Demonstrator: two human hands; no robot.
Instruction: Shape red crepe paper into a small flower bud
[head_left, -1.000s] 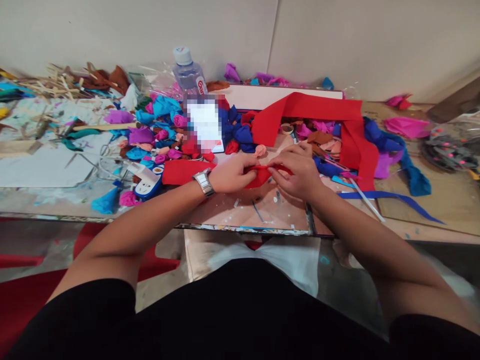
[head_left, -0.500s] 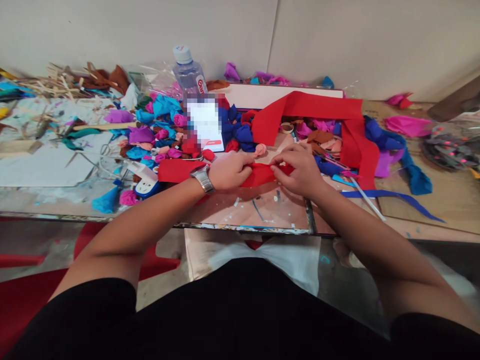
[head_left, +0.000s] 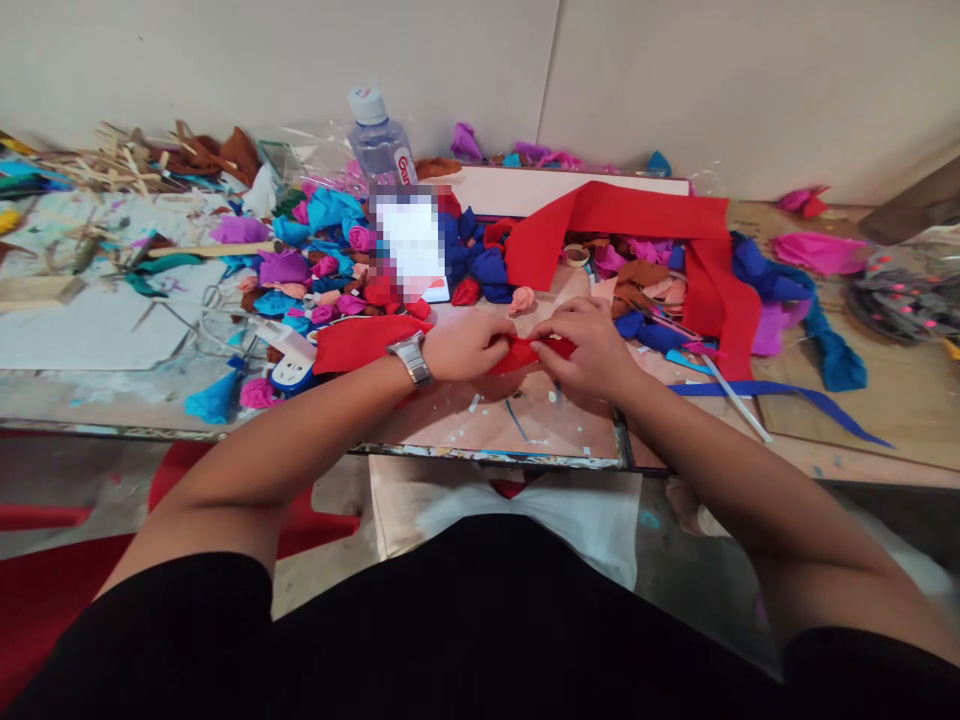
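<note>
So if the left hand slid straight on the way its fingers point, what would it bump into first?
Its fingers point right along the red strip, so the left hand would most likely meet the right hand first; their fingertips look almost touching, though depth is unclear.

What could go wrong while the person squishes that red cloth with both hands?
The red strip trails left from the left hand right beside the white plug block; pulling on it might drag that block or the little rolled bits around. Both the left and the right hand work close to the table's front edge, so small scraps could slip off onto the lap.
</note>
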